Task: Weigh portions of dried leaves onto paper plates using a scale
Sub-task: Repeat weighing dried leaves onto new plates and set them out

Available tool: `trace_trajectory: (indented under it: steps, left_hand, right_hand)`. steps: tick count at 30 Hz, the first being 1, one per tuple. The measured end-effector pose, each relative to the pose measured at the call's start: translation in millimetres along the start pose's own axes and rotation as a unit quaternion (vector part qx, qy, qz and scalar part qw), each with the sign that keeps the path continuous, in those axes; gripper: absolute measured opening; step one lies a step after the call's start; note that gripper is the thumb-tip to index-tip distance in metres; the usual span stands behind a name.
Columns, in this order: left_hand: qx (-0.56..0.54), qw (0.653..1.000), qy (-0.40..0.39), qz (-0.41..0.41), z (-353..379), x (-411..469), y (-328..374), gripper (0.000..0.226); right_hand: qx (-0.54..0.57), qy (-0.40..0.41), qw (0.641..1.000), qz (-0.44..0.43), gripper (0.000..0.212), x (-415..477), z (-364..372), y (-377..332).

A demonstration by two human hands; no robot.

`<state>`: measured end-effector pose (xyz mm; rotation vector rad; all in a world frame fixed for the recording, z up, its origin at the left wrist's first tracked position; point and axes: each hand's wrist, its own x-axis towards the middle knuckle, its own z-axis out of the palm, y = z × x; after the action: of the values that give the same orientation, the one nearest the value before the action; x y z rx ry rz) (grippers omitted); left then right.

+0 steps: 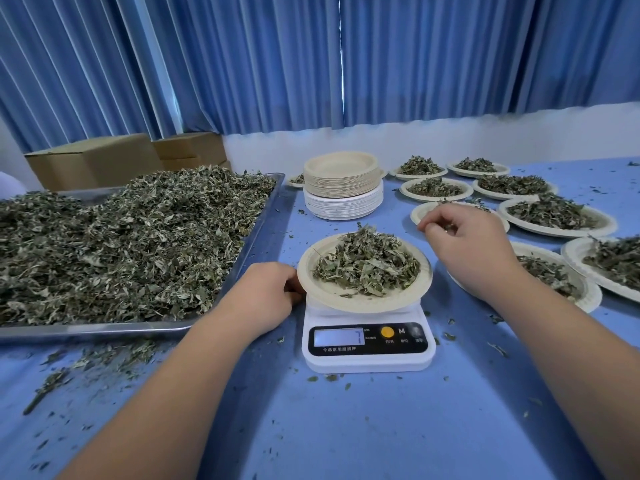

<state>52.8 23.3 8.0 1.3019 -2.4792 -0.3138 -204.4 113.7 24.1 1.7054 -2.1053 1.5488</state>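
A paper plate [346, 300] heaped with dried leaves [367, 265] sits on a small white digital scale [367, 358] with a lit display. My left hand [263, 299] is at the plate's left rim, its curled fingers holding the edge. My right hand [474, 247] hovers just right of the plate, above it, and its fingertips pinch a few bits of leaf. A big metal tray [104, 329] at the left carries a large pile of dried leaves [121, 244].
A stack of unused paper plates [343, 188] stands behind the scale. Several filled plates [554, 216] cover the right side of the blue table. Cardboard boxes [97, 161] sit behind the tray. Leaf crumbs lie scattered on the cloth.
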Motion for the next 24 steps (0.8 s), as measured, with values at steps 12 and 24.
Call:
trace_trajectory:
  steps: [12, 24]
  left_hand:
    - [0.071, 0.992, 0.091, -0.052, -7.0, -0.3, 6.5, 0.016]
    - [-0.026, 0.935, 0.295, -0.198, -62.1, -19.5, -43.3, 0.018]
  right_hand:
    - [0.009, 0.006, 1.0, 0.017, 0.019, -1.4, -2.3, -0.6]
    - [-0.012, 0.003, 1.0, 0.007, 0.019, -3.5, -3.5, -6.8]
